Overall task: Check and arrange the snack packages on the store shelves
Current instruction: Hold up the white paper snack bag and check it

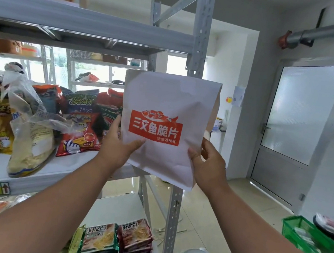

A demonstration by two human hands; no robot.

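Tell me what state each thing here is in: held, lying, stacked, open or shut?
White snack bag: upright, held in the air.
Left hand: gripping the bag's lower left edge.
Right hand: gripping its lower right edge.
Clear plastic bag: slumped on the shelf.
Boxed snacks: stacked below.
Door: shut.

The bag (167, 126) between the hands is white with an orange-red label in white lettering. Left of the hands, a red tomato-print packet (80, 138); right, a green basket (313, 241).

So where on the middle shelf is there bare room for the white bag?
Bare strip of middle shelf between the red tomato packet and the left hand, in front of the packets. Left of that, crowded with snack bags.
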